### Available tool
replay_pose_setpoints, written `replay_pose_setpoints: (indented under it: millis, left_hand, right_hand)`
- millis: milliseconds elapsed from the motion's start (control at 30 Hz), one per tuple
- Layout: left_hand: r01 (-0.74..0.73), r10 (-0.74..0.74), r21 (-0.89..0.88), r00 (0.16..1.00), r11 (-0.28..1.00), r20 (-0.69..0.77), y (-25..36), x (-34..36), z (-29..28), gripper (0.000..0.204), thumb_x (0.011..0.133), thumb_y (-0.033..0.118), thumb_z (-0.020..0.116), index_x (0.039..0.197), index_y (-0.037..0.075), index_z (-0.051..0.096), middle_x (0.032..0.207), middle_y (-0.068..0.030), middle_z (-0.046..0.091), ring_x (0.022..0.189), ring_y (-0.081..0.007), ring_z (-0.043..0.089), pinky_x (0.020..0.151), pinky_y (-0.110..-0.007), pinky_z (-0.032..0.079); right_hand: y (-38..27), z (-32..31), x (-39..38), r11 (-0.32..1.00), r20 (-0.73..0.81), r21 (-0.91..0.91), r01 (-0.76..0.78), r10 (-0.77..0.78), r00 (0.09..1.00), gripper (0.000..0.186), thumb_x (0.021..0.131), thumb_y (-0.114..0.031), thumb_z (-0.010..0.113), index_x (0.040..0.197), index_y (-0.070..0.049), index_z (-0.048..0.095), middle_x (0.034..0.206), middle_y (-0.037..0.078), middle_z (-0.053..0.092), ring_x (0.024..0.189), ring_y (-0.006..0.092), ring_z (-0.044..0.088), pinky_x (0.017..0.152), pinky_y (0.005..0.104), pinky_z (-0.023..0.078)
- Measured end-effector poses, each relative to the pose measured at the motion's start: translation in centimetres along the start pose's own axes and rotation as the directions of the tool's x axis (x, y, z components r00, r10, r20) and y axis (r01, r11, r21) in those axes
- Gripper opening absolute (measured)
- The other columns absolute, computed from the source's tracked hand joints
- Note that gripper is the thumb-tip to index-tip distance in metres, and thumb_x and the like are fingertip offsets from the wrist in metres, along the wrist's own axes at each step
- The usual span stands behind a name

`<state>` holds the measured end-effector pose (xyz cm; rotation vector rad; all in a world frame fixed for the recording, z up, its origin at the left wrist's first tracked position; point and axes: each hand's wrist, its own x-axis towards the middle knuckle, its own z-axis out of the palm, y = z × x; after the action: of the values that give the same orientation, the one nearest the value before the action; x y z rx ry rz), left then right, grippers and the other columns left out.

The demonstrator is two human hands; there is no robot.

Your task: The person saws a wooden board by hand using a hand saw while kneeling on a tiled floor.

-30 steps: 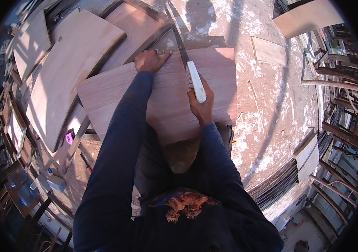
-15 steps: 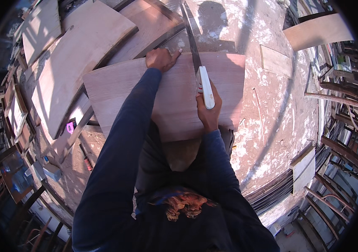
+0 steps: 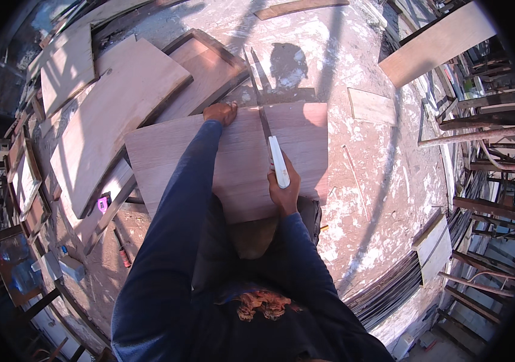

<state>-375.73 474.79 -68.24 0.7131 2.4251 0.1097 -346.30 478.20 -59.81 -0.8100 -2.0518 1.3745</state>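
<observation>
A wide pale-pink wooden board (image 3: 176, 151) lies across in front of me, its near edge at my legs. My left hand (image 3: 220, 113) is closed over its far edge, left of the saw. My right hand (image 3: 284, 190) grips the white handle of a hand saw (image 3: 278, 163). The saw's dark blade points away from me, crosses the board's far edge and reaches beyond it. Any cut under the blade is too fine to make out.
Large wooden panels (image 3: 112, 108) and a framed panel (image 3: 209, 66) lie at the left. A pink tape measure (image 3: 103, 204) and a red-handled tool (image 3: 123, 256) rest nearby. A small board (image 3: 372, 107) lies at the right, near stacked timber (image 3: 487, 208).
The saw has slid toward me across the board. My left thumb, earlier stretched toward the blade, is now drawn in against the hand. The whole view has shifted.
</observation>
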Motion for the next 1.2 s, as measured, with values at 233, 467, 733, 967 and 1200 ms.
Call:
replay_pose_setpoints:
  millis: [233, 467, 733, 967, 1200]
  left_hand:
    - [0.010, -0.009, 0.015, 0.997, 1.000, -0.073, 0.8, -1.4, 0.1, 0.064, 0.102, 0.051, 0.027, 0.118, 0.007, 0.071, 0.126, -0.0162, 0.067, 0.120, -0.0340, 0.062, 0.100, -0.046, 0.048]
    - [0.036, -0.038, -0.021, 0.997, 0.999, -0.074, 2.8, -5.0, -2.0, 0.060, 0.100, 0.048, 0.032, 0.117, 0.007, 0.072, 0.127, -0.0163, 0.067, 0.120, -0.0329, 0.063, 0.100, -0.045, 0.048]
    - [0.026, -0.027, -0.007, 0.963, 1.000, -0.269, 3.1, -10.7, -2.2, 0.053, 0.096, 0.040, 0.038, 0.108, 0.005, 0.075, 0.116, -0.0181, 0.071, 0.113, -0.0345, 0.066, 0.101, -0.046, 0.046]
    - [0.005, 0.000, 0.013, 0.940, 1.000, -0.341, 4.1, -15.1, -2.7, 0.056, 0.096, 0.040, 0.033, 0.108, 0.005, 0.076, 0.115, -0.0197, 0.071, 0.111, -0.0339, 0.067, 0.099, -0.046, 0.047]
    - [0.051, -0.023, 0.058, 0.912, 0.997, -0.410, 4.6, -16.5, -2.0, 0.054, 0.094, 0.039, 0.036, 0.109, 0.005, 0.075, 0.117, -0.0195, 0.071, 0.113, -0.0337, 0.066, 0.101, -0.047, 0.045]
  right_hand:
    - [-3.8, -7.4, -14.1, 0.995, 0.042, -0.087, -0.041, 0.044, 0.998, 0.057, 0.083, -0.002, 0.061, 0.139, 0.002, 0.053, 0.120, 0.021, 0.069, 0.098, 0.0239, 0.073, 0.086, 0.0341, 0.056]
    - [-0.3, -3.0, -3.4, 0.998, 0.006, 0.015, 0.055, -0.055, 0.998, 0.061, 0.081, 0.000, 0.061, 0.141, -0.004, 0.053, 0.100, 0.019, 0.071, 0.084, 0.0220, 0.071, 0.080, 0.0330, 0.055]
    - [-5.3, -8.8, -16.6, 0.996, 0.016, -0.032, 0.083, -0.083, 0.996, 0.058, 0.082, 0.000, 0.061, 0.139, 0.004, 0.052, 0.116, 0.022, 0.070, 0.102, 0.0238, 0.071, 0.088, 0.0333, 0.054]
    - [-4.3, -7.7, -11.2, 0.994, 0.017, 0.102, 0.037, -0.038, 0.999, 0.057, 0.082, -0.001, 0.062, 0.138, 0.003, 0.053, 0.110, 0.019, 0.070, 0.091, 0.0215, 0.071, 0.083, 0.0335, 0.055]
    - [-5.9, -11.8, -19.4, 0.993, 0.016, 0.056, 0.103, -0.104, 0.994, 0.059, 0.081, 0.000, 0.062, 0.139, 0.002, 0.053, 0.120, 0.021, 0.069, 0.095, 0.0217, 0.073, 0.082, 0.0314, 0.055]
